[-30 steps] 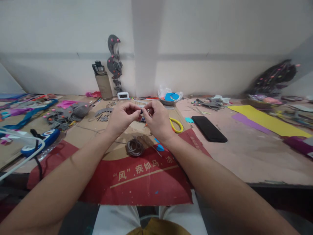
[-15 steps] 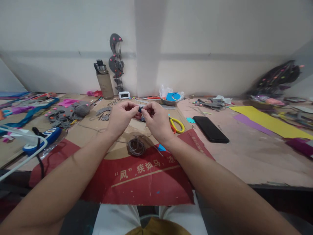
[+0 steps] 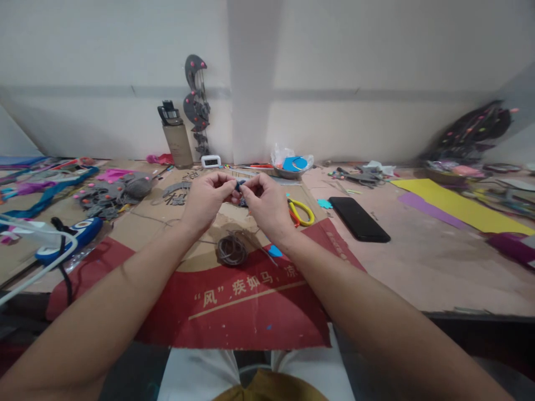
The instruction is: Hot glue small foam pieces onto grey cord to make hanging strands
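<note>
A small dark blue piece (image 3: 239, 186) is pinched between the fingertips of both hands; its kind is too small to make out. My left hand (image 3: 208, 199) closes on it from the left, thumb against forefinger. From the right, my right hand (image 3: 268, 204) grips it the same way. Below the hands, a coil of grey cord (image 3: 232, 249) lies on the red and brown cardboard sheet (image 3: 251, 317). Yellow-handled scissors (image 3: 304, 213) rest just right of my right hand, partly hidden by it. A blue scrap (image 3: 275, 251) lies by my right forearm.
A black phone (image 3: 359, 219) lies to the right, near yellow paper (image 3: 455, 203). At the back stand a bottle (image 3: 177, 139), a small white clock (image 3: 210, 161) and a dish (image 3: 288, 174) with blue pieces. Grey pinned pieces (image 3: 112, 195) and a white cable (image 3: 71, 253) are on the left.
Both hands stay together on the small piece, with only a slight shift of the fingers. The whole view has moved a little; the things on the table keep their places.
</note>
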Demonstrator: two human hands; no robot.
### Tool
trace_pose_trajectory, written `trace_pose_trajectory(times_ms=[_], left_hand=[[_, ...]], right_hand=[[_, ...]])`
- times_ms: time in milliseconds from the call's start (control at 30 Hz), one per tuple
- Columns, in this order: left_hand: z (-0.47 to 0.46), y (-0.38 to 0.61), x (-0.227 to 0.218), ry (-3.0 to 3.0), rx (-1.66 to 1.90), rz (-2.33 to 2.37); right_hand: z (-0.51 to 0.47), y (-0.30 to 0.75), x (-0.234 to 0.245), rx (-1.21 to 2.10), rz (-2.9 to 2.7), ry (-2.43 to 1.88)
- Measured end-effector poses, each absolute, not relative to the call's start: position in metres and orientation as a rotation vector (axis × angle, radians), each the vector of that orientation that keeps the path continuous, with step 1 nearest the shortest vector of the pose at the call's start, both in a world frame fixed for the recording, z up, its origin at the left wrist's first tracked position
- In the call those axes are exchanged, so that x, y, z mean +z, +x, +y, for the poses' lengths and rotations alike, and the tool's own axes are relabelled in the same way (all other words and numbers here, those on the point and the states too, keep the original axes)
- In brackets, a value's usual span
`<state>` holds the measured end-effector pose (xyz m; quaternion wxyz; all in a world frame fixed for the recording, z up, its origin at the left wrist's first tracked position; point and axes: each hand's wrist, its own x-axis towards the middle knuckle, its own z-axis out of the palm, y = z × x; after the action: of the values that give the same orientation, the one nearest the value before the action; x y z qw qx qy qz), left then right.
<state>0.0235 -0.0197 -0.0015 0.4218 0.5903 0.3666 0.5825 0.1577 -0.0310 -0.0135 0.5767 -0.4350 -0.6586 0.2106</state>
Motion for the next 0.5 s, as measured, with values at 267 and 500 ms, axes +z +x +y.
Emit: trace_pose_trajectory(times_ms=[267,500], left_hand=[[-0.0219,0.0253,0.0005,1.518,1.435,0.890],[-0.0206,0.0237,0.0001,1.494,1.409,0.888]], right_hand=[[-0.0290,0.1564,-0.0113,0.646,-1.436,-1.040],[-0.0256,0.1585,-0.0127,0.730,-1.368,-0.991]])
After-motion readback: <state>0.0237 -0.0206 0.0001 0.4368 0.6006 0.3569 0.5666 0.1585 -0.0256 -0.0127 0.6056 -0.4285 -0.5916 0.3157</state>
